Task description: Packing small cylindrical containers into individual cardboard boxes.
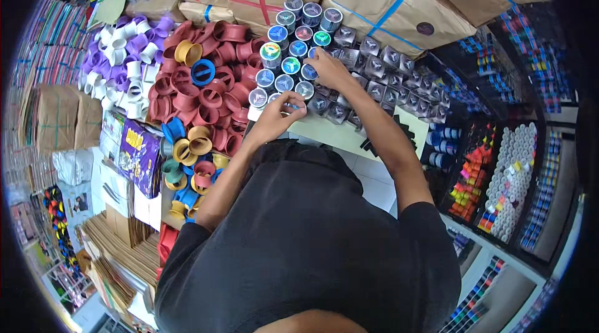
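My right hand (pixel 329 69) reaches over a group of round spools or canisters with shiny emblem discs on top. Its fingertips rest at the edge of one blue-topped disc (pixel 313 52); whether they grip anything is hidden. Near the group's front edge, my left hand (pixel 277 120) has curled fingers with a gap to the thumb and nothing visible between them. It partly covers a front canister (pixel 274 97). Other discs shimmer in color, such as a green one (pixel 291 65) and a rainbow one (pixel 270 51). Several small clear-wrapped boxes (pixel 376 66) bearing the same emblem sit to the right.
Red plastic spools (pixel 185 78) are heaped on the left, beside white and purple ones (pixel 119 47). Brown-paper parcels (pixel 398 3) tied with tape line the back. Black strips (pixel 405 132) lie at the pale tabletop's (pixel 346 131) right. Racks of small spools (pixel 510 178) stand at right.
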Tool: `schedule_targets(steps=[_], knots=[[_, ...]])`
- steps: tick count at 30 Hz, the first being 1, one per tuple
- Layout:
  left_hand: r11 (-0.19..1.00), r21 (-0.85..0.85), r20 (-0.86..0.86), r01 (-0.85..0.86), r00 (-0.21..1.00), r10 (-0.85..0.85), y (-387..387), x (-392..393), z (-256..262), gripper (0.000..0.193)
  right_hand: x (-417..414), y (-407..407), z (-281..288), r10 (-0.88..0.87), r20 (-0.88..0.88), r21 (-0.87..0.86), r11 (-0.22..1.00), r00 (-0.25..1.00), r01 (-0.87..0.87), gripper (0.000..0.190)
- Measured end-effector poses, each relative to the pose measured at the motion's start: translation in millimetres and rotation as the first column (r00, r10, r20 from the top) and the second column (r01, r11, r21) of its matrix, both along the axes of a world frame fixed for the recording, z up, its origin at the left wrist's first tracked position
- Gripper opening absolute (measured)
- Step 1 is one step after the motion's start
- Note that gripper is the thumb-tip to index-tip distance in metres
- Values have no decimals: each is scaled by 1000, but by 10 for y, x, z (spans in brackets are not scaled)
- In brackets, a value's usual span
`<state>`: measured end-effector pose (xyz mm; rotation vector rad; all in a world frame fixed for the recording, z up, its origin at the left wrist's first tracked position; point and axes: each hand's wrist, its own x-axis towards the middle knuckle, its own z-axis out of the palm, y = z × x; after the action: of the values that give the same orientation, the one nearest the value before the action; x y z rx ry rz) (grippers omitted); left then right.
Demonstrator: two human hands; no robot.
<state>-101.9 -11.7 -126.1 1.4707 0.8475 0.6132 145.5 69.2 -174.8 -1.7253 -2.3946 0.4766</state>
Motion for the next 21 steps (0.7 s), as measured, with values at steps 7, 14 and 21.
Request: schedule_targets(steps=[7, 14, 21], knots=[[983, -13, -54, 181, 982, -182, 300, -77, -32, 34, 148, -254, 282, -130, -186, -35, 992, 974, 125, 68], [943, 112, -61, 314, 949, -308, 661, 323, -91, 37, 613, -1063, 806, -485, -480, -303, 874, 731, 381, 72], [510, 728, -378, 458, 889, -258, 1047, 1846, -29, 65, 1224, -2278, 519, -541, -816, -385, 771, 203, 508, 62]])
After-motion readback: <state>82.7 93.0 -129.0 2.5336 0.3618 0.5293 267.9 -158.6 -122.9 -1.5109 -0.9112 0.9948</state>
